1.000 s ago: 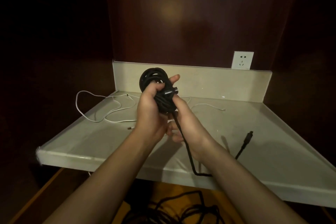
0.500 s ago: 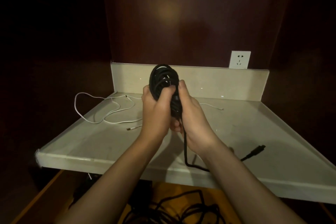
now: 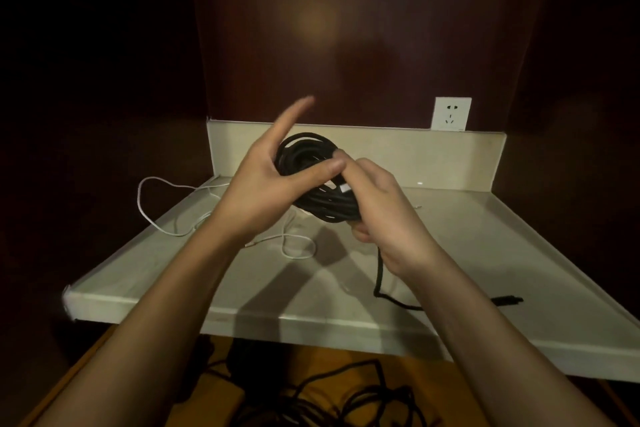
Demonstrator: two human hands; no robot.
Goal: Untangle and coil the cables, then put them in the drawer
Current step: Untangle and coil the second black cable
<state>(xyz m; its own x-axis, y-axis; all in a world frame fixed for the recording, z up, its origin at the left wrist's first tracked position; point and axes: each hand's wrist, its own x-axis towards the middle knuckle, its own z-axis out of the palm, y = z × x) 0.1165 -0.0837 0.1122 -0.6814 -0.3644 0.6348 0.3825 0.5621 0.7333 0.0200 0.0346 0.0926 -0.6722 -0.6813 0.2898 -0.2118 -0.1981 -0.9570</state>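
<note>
black cable tail behind right forearm, drawer cables cut off

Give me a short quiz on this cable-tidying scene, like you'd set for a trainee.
1. True or false: the white cable is already coiled.
2. Which of the hands grips the black coil? A. left hand B. right hand C. neither
3. Fill in: the black cable's free plug lies on the ___.

Key: 1. False, it lies loose on the shelf. 2. B; the left has its forefinger straight and its thumb across the coil. 3. Shelf.
</note>
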